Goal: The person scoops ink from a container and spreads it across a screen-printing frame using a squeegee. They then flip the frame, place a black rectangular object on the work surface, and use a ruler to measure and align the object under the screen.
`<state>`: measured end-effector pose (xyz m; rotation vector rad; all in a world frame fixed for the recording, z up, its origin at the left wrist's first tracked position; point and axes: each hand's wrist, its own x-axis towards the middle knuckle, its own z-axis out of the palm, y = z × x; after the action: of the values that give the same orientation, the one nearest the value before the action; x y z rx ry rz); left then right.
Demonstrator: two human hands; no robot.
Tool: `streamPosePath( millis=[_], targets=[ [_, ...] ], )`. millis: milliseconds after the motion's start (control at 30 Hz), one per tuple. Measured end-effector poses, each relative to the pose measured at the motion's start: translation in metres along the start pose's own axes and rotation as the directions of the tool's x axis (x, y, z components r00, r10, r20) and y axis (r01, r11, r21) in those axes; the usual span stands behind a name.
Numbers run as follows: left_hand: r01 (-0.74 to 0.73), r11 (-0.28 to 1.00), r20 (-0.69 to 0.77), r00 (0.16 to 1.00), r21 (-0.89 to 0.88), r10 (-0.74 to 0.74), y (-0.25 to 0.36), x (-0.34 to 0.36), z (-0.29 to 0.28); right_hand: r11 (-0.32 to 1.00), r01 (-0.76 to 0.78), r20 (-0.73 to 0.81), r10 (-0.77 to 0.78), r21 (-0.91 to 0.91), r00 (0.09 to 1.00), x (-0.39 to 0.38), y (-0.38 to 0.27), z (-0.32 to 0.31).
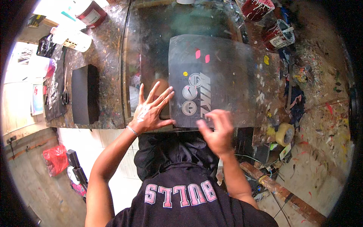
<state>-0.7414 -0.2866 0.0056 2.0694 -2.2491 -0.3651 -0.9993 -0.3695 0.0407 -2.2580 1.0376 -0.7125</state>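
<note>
Across the paint-spattered desk [109,56], a large transparent sheet [234,90] is laid flat over a glass panel [151,26], its lower edge set close to the near edge. White prints [190,92], three round emblems beside a column of block letters, are carried on the sheet's left half; pink marks [207,58] and a yellow dot [185,74] are seen above them.

The left grip [149,113] is released, with the fingers spread wide and the palm turned down; the sheet's left edge is met by the thumb and by some of the fingertips. Its back is marked with white smears, and a thin bracelet [132,131] is worn at the wrist. The right grip [219,130] is held at the sheet's lower edge, just beside the letters, with the fingers bent. It is blurred, and whether anything is pinched there cannot be told.

To the left, a black block [84,94] is placed next to dark-handled scissors [65,94], with a white container [77,41] and a dark red can [92,15] set farther back. To the right, a paint-streaked can [279,36] and a roll of tape [284,134] are seen.
</note>
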Motion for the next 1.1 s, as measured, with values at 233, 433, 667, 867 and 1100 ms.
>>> streamPosePath(
  millis=[233, 433, 667, 867, 1100],
  targets=[
    [-0.017, 1.000, -0.066, 0.998, -0.011, 0.017, 0.000, -0.001, 0.005, 0.996, 0.085, 0.026, -0.085, -0.004, 0.996, -0.012, -0.034, 0.070],
    [-0.033, 0.999, -0.109, 0.994, -0.019, 0.031, -0.001, -0.003, 0.004, 0.984, 0.171, -0.034, -0.173, -0.060, 0.984, -0.018, -0.031, 0.077],
    [-0.020, 0.998, -0.114, 0.993, -0.052, 0.014, -0.001, -0.004, 0.003, 0.983, 0.182, -0.125, -0.180, 0.001, 0.976, -0.020, -0.035, 0.078],
    [-0.024, 1.000, -0.126, 0.992, -0.011, 0.022, -0.001, -0.001, 0.008, 0.981, 0.174, -0.077, -0.167, 0.087, 0.983, -0.024, -0.025, 0.067],
    [-0.018, 1.000, -0.132, 0.991, 0.016, 0.020, -0.002, -0.004, 0.009, 0.982, 0.091, 0.026, -0.097, 0.164, 0.995, -0.075, 0.003, 0.033]
  ],
)
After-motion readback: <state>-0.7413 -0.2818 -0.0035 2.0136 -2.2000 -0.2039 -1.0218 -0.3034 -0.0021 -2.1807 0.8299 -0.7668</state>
